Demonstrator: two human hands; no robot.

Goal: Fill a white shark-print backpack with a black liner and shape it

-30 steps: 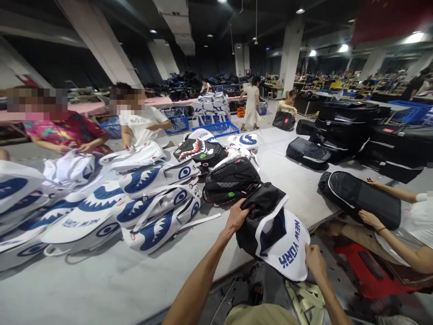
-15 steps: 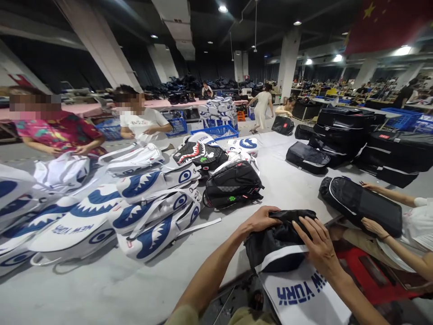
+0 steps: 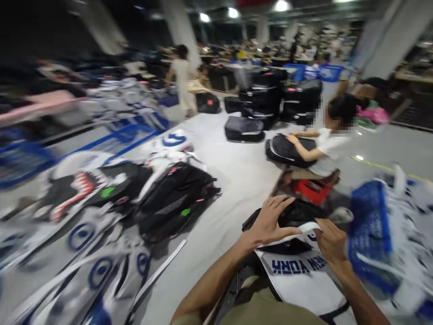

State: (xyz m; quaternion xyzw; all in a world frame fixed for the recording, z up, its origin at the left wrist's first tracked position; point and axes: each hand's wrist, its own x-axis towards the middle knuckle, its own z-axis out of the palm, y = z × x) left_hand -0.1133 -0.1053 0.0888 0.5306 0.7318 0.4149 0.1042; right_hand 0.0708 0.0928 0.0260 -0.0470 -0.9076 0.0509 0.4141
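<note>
A white backpack (image 3: 297,289) with blue NEW YORK lettering lies at the table's near edge, its black lining (image 3: 299,212) showing at the top. My left hand (image 3: 270,223) lies over the black part, fingers bent across it and thumb along the white trim. At the other end of that trim, my right hand (image 3: 331,241) is closed, pinching the white edge. Part of the bag's lower side is hidden by my forearms and clothing.
Black backpacks (image 3: 176,198) and blurred white ones (image 3: 84,248) lie to the left on the white table (image 3: 233,167). A co-worker (image 3: 333,144) handles a black bag beyond. A blue basket (image 3: 370,230) with white bags stands on the right.
The view has swung to the right, bringing the blue basket in. My right hand has gone from lying flat on the black lining to pinching the white trim; my left thumb now presses along it.
</note>
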